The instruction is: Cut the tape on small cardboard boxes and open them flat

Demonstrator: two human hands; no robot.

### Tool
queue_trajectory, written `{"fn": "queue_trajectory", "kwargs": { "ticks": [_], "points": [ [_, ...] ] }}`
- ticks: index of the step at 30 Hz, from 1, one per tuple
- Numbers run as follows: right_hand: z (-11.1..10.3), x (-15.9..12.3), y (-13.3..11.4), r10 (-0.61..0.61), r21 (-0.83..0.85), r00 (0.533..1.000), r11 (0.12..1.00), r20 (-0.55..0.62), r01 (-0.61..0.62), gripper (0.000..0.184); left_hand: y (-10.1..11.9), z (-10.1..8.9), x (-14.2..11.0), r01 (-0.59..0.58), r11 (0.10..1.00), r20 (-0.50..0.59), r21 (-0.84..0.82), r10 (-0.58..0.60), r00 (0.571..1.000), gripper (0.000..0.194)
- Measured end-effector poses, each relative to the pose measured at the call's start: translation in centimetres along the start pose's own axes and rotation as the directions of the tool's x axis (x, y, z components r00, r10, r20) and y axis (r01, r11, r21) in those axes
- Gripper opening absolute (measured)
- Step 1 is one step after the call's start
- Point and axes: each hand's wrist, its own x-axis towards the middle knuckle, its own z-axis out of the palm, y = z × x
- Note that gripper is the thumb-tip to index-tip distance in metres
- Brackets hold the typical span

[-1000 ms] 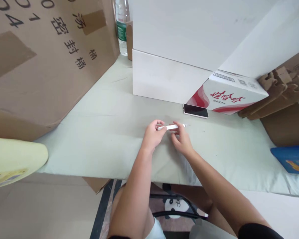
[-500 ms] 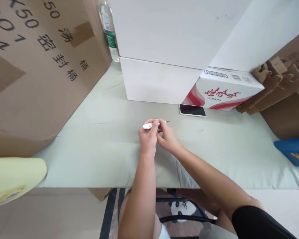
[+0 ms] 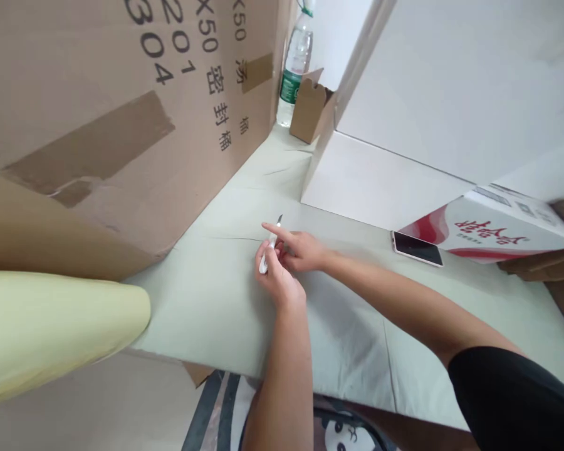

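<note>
A white utility knife [image 3: 264,263] with its blade [image 3: 279,219] out lies in my left hand [image 3: 278,275], pointing away and slightly right. My left thumb and fingers are closed around its handle, above the cloth-covered table. My right hand [image 3: 303,250] is close against it from the right. Its index finger is stretched out across the knife, just below the blade. The other right fingers are bent near my left fingertips; whether they touch the knife is hidden.
A large brown carton [image 3: 192,156] stands on the left, a pale yellow rounded object [image 3: 66,326] before it. Behind are a water bottle [image 3: 292,75], a small cardboard box [image 3: 309,109] and white boxes [image 3: 380,175]. A phone [image 3: 418,248] lies by a red-and-white box [image 3: 489,228].
The view has turned left, bringing more of the carton and bottle into sight. The knife has swung from pointing right to pointing away. My right index finger has straightened.
</note>
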Motion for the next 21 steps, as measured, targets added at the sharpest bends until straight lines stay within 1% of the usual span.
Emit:
{"fn": "queue_trajectory", "kwargs": {
  "ticks": [2,4,6,8,9,11,13,16,17,19,21],
  "points": [
    [-1.4,2.1,0.8,0.009,-0.015,1.000,1.000,-0.026,-0.009,0.084,0.5,-0.4,1.0,0.013,1.000,-0.019,0.006,-0.013,1.000,0.025],
    [-3.5,4.7,1.7,0.048,-0.036,0.993,0.998,-0.107,-0.052,0.080,0.9,-0.5,1.8,0.058,0.998,-0.038,0.014,-0.058,0.998,0.024],
    [-5.9,7.6,2.7,0.099,-0.047,0.973,0.993,-0.207,-0.111,0.075,1.2,-0.4,2.3,0.104,0.995,-0.042,0.014,-0.103,0.994,0.024],
    [-7.6,10.1,3.4,0.153,-0.039,0.943,0.984,-0.297,-0.172,0.067,1.4,-0.2,2.5,0.121,0.992,-0.019,0.027,-0.121,0.992,0.024],
    [-8.1,10.9,3.6,0.178,-0.029,0.929,0.980,-0.325,-0.197,0.063,1.4,0.0,2.5,0.121,0.992,-0.005,0.039,-0.121,0.993,0.024],
    [-8.1,11.4,3.5,0.211,0.006,0.912,0.975,-0.352,-0.223,0.056,1.2,0.2,2.3,0.120,0.991,0.017,0.061,-0.121,0.992,0.024],
    [-7.0,10.1,2.9,0.196,0.039,0.918,0.980,-0.346,-0.194,0.050,1.0,0.3,1.8,0.124,0.989,0.024,0.077,-0.126,0.992,0.026],
    [-4.6,5.8,1.6,0.139,0.087,0.935,0.989,-0.327,-0.116,0.046,0.8,0.3,0.9,0.123,0.988,0.057,0.096,-0.129,0.990,0.029],
    [-4.0,4.0,1.3,0.143,0.117,0.933,0.987,-0.329,-0.110,0.046,0.7,0.3,0.5,0.114,0.988,0.078,0.105,-0.122,0.989,0.030],
    [-3.1,0.6,1.0,0.190,0.204,0.922,0.971,-0.338,-0.125,0.045,0.7,0.3,-0.3,0.106,0.987,0.129,0.118,-0.121,0.984,0.033],
    [-2.7,-2.4,1.1,0.254,0.305,0.907,0.941,-0.337,-0.150,0.045,0.8,0.5,-1.4,0.126,0.984,0.176,0.125,-0.147,0.973,0.034]
  ]
}}
